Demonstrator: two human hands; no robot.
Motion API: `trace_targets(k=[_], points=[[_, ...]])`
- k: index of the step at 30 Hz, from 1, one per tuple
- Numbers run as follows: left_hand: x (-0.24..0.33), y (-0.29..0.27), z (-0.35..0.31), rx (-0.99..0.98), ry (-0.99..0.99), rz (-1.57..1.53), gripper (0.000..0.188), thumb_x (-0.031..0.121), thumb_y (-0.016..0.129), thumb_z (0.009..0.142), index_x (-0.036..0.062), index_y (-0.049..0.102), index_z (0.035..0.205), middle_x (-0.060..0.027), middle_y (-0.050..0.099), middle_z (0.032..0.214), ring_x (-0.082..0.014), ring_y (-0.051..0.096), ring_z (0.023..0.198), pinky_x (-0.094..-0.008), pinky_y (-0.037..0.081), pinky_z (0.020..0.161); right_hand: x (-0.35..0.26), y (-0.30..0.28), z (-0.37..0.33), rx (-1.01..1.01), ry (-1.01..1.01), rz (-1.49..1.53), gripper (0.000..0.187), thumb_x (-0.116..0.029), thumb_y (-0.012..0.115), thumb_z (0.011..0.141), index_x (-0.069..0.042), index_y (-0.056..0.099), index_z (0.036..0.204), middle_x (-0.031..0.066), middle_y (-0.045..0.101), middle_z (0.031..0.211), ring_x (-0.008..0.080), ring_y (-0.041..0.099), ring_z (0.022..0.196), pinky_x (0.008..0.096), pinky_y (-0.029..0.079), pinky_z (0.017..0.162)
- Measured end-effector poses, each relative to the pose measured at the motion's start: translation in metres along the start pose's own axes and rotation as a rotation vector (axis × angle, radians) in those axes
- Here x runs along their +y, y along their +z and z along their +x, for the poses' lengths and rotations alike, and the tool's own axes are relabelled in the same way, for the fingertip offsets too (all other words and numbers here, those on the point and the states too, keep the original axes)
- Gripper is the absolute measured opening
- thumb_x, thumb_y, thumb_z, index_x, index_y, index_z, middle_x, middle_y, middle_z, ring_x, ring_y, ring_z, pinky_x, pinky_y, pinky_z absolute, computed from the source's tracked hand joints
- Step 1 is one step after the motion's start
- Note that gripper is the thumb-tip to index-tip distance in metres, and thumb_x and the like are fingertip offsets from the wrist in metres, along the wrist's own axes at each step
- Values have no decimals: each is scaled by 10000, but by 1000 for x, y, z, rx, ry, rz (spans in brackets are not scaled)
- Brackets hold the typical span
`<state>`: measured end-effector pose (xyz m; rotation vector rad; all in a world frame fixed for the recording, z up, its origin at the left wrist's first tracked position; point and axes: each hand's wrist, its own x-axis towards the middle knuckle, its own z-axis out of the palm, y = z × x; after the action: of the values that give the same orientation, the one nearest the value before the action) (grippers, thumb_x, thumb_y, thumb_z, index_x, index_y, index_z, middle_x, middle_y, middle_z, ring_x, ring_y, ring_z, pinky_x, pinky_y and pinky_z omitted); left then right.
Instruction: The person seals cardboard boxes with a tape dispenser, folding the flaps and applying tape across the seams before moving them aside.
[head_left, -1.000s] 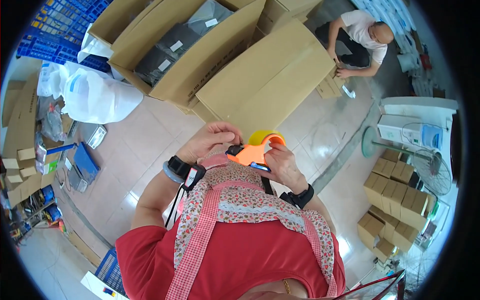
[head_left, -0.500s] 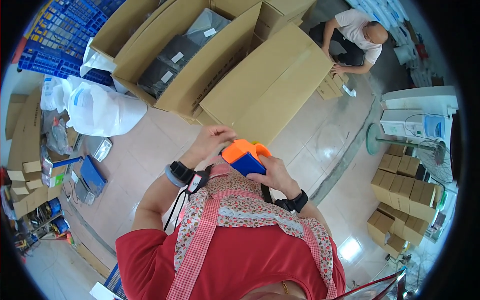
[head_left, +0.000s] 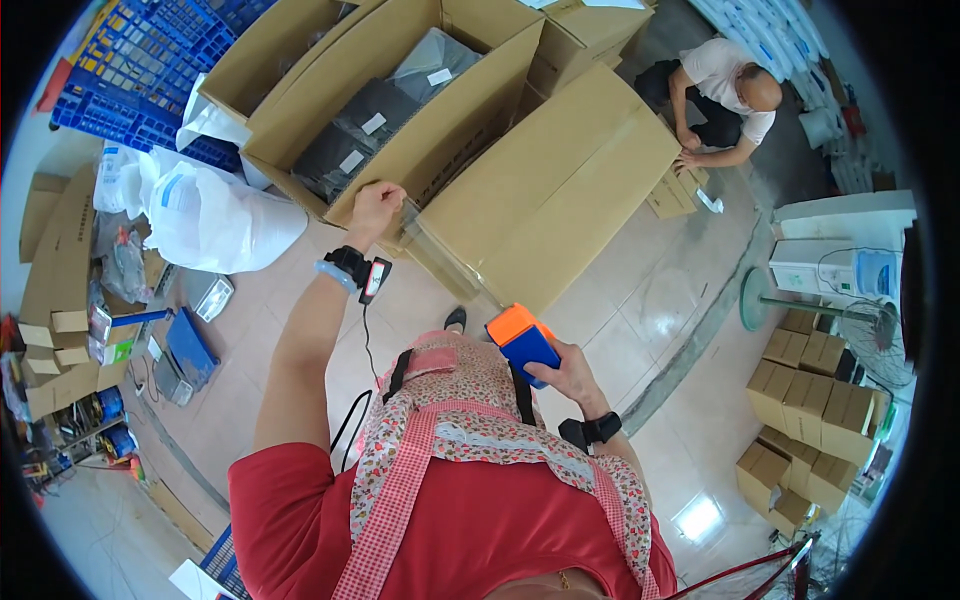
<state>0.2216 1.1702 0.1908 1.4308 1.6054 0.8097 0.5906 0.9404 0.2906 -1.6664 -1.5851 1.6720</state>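
My right hand (head_left: 568, 375) grips an orange and blue tape dispenser (head_left: 525, 342) close in front of my apron. A strip of clear packing tape (head_left: 443, 255) stretches from it toward my left hand (head_left: 377, 208), running along the near end of a large closed carton (head_left: 555, 185). The fingers of my left hand are pinched on the strip's far end, beside the near corner of an open carton (head_left: 470, 115). Inside that carton lie several dark, plastic-wrapped packages (head_left: 375, 110) with white labels.
A co-worker (head_left: 725, 95) crouches at the far right, hands on a small carton (head_left: 675, 195). White sacks (head_left: 215, 220) and blue plastic pallets (head_left: 140, 75) stand at left. Stacked small cartons (head_left: 815, 390) and a green standing fan (head_left: 755, 300) are at right.
My left hand has moved forward and left, away from the dispenser, drawing out a length of tape. The dispenser has shifted slightly toward me and to the right.
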Motion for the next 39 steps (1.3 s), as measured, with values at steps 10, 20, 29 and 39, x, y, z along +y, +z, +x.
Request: trace_targets(k=[10,20,29,39], points=[[-41,29,12,-184,-256,-127,179,162,602,871,2,666,919,-72,671,757,-139,648,685,-272,506,650,49,-6,-54,121,189,85,403,-243,700,796,24,623,1087,38,653,831,81,579,737,261,490,674],[-29,22,10,-263,-281,72,304,269,584,889,15,640,1047,-141,668,945,-231,645,894,-338,500,792,75,-10,-75,171,321,140,388,-307,641,855,31,644,1045,-5,617,791,66,535,701,239,456,637],[5,73,-30,93,173,24,491,413,462,941,84,467,1305,-176,559,1215,-312,550,1097,-388,426,925,49,-19,-77,116,449,54,369,-324,636,853,34,656,941,9,609,723,71,534,668,261,447,599],[-3,67,-28,96,297,464,441,405,362,972,178,429,1344,-87,509,1292,-315,483,1165,-512,325,998,-7,-43,-113,115,471,93,343,-300,641,848,34,660,921,-3,599,706,67,523,655,253,439,587]])
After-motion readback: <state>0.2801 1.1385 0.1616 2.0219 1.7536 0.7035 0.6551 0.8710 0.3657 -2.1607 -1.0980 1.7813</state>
